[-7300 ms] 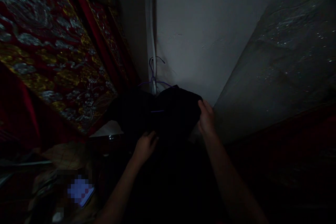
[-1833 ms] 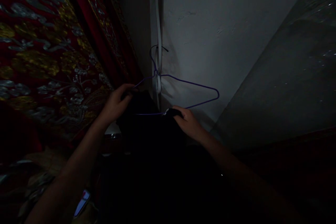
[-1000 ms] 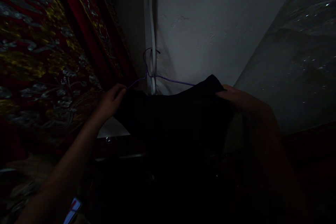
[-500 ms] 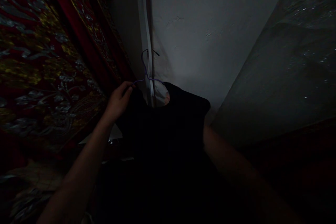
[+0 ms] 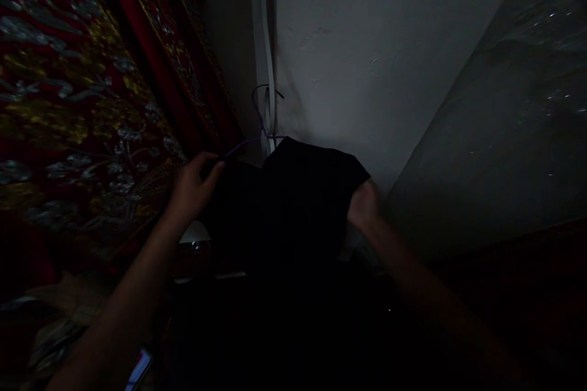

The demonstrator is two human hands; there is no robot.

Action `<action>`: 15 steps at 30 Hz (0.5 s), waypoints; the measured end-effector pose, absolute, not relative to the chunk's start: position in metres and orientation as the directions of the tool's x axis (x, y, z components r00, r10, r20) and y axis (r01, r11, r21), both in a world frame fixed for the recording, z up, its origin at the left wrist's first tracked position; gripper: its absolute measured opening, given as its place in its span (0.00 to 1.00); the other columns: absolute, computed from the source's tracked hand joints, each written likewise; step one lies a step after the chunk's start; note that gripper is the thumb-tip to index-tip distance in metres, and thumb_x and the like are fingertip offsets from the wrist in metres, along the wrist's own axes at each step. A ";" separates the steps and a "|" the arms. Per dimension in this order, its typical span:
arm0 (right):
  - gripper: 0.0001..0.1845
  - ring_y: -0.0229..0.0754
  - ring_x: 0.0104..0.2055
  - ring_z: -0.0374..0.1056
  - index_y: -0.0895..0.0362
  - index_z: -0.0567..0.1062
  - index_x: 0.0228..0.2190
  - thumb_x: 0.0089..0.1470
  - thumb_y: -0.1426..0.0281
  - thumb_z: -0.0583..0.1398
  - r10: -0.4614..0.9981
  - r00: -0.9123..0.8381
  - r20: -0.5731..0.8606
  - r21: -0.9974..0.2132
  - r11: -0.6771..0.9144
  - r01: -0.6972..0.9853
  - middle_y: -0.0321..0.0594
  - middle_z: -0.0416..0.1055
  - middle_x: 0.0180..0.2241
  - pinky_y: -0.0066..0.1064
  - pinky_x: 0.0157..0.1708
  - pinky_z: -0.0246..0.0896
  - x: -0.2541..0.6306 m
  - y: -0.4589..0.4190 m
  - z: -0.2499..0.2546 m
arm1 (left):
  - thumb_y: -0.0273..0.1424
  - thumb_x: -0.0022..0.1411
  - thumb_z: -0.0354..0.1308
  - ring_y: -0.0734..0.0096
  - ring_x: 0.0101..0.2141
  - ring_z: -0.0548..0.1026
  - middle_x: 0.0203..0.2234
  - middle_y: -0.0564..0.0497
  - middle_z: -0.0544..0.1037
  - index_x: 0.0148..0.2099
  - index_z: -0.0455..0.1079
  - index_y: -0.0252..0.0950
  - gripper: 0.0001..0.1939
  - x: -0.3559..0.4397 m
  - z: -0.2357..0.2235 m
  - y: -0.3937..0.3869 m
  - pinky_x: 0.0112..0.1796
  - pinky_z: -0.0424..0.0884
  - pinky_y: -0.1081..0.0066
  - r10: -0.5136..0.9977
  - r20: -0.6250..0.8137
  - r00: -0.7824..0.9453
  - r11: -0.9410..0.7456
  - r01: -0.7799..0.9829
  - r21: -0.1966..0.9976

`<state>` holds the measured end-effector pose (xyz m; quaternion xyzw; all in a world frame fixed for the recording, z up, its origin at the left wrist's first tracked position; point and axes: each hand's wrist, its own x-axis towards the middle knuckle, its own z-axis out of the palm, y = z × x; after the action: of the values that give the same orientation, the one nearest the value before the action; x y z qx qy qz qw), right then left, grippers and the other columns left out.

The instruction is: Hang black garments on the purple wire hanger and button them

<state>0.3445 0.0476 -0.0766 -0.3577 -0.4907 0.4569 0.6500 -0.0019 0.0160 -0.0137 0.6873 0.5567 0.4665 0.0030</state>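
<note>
Black shirt (image 5: 298,208) hanging on thin purple hanger (image 5: 261,115), soft matte cloth draping over hanger's arms, folds dissolving into shadow. Left hand (image 5: 198,185) pinching shirt at one shoulder, beside hanger's bare arm. Right hand (image 5: 364,204) touching opposite sleeve edge, blurring, fingers partly hiding; cannot tell whether gripping. Hanger's curved hook crossing pale flat cord (image 5: 266,30) near chipped plaster wall (image 5: 358,55). Glossy crinkled sheet (image 5: 513,116) slanting at right; red cloth (image 5: 68,98) glinting silver and gold at left.

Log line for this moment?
left hand: at left edge of black garment; right hand: blurred, at garment's right edge; purple hanger: partly covered by garment; lighting: dim
</note>
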 end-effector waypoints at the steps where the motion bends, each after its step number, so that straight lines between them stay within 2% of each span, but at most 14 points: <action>1: 0.28 0.56 0.53 0.72 0.51 0.77 0.33 0.54 0.41 0.55 0.954 0.078 0.290 -0.911 0.300 -0.282 0.43 0.79 0.36 0.54 0.51 0.70 0.352 0.044 -0.070 | 0.42 0.66 0.54 0.60 0.43 0.78 0.43 0.46 0.81 0.48 0.73 0.36 0.16 -0.001 -0.012 0.016 0.47 0.70 0.67 0.774 0.630 -0.066 -0.364 0.768 0.527; 3: 0.24 0.56 0.53 0.73 0.53 0.78 0.36 0.51 0.46 0.61 0.962 0.036 0.271 -0.896 0.266 -0.356 0.43 0.80 0.36 0.53 0.52 0.70 0.363 0.037 -0.049 | 0.44 0.67 0.54 0.61 0.41 0.78 0.41 0.47 0.82 0.46 0.74 0.36 0.17 0.004 -0.008 0.017 0.44 0.70 0.68 0.786 0.614 -0.074 -0.348 0.768 0.538; 5: 0.20 0.55 0.53 0.73 0.53 0.79 0.37 0.51 0.50 0.64 0.948 0.038 0.317 -0.875 0.308 -0.374 0.43 0.80 0.37 0.51 0.53 0.69 0.366 0.030 -0.023 | 0.46 0.67 0.54 0.62 0.38 0.77 0.37 0.47 0.81 0.43 0.75 0.36 0.19 0.011 -0.002 0.021 0.40 0.69 0.69 0.793 0.603 -0.086 -0.335 0.766 0.549; 8: 0.25 0.54 0.52 0.74 0.52 0.80 0.36 0.55 0.44 0.58 0.909 0.006 0.417 -0.858 0.396 -0.326 0.41 0.80 0.37 0.50 0.51 0.70 0.358 0.013 0.007 | 0.45 0.66 0.54 0.65 0.32 0.74 0.31 0.49 0.78 0.37 0.74 0.35 0.18 0.018 0.006 0.031 0.34 0.65 0.70 0.795 0.598 -0.103 -0.327 0.757 0.566; 10: 0.34 0.53 0.50 0.75 0.52 0.80 0.35 0.57 0.38 0.51 0.884 -0.128 0.450 -0.874 0.406 -0.265 0.42 0.80 0.36 0.49 0.49 0.70 0.349 -0.001 0.015 | 0.43 0.66 0.54 0.67 0.29 0.71 0.28 0.51 0.75 0.35 0.72 0.35 0.17 0.019 0.009 0.036 0.31 0.62 0.71 0.797 0.594 -0.107 -0.357 0.710 0.607; 12: 0.40 0.53 0.49 0.75 0.53 0.81 0.34 0.56 0.35 0.47 0.818 -0.364 0.446 -0.895 0.411 -0.174 0.43 0.80 0.36 0.47 0.47 0.71 0.339 -0.015 0.012 | 0.42 0.66 0.52 0.70 0.27 0.67 0.25 0.53 0.71 0.33 0.70 0.35 0.17 0.018 0.009 0.036 0.29 0.60 0.72 0.814 0.571 -0.109 -0.404 0.600 0.690; 13: 0.39 0.52 0.48 0.76 0.54 0.82 0.35 0.56 0.36 0.49 0.764 -0.484 0.426 -0.896 0.432 -0.106 0.43 0.80 0.37 0.45 0.47 0.71 0.334 -0.020 0.007 | 0.42 0.66 0.52 0.71 0.26 0.66 0.24 0.53 0.70 0.33 0.70 0.35 0.16 0.018 0.007 0.034 0.28 0.60 0.73 0.830 0.550 -0.096 -0.425 0.531 0.733; 15: 0.28 0.50 0.48 0.76 0.54 0.82 0.39 0.60 0.45 0.56 0.674 -0.633 0.380 -0.841 0.536 0.066 0.43 0.80 0.39 0.43 0.49 0.70 0.326 -0.025 -0.010 | 0.43 0.66 0.54 0.72 0.26 0.65 0.24 0.54 0.69 0.34 0.70 0.35 0.16 0.018 0.004 0.025 0.28 0.60 0.74 0.861 0.508 -0.025 -0.454 0.413 0.789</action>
<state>0.3259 -0.0250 -0.0101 -0.2315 -0.7990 0.4222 0.3602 0.0183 0.0250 0.0040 0.6659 0.4782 0.5326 0.2102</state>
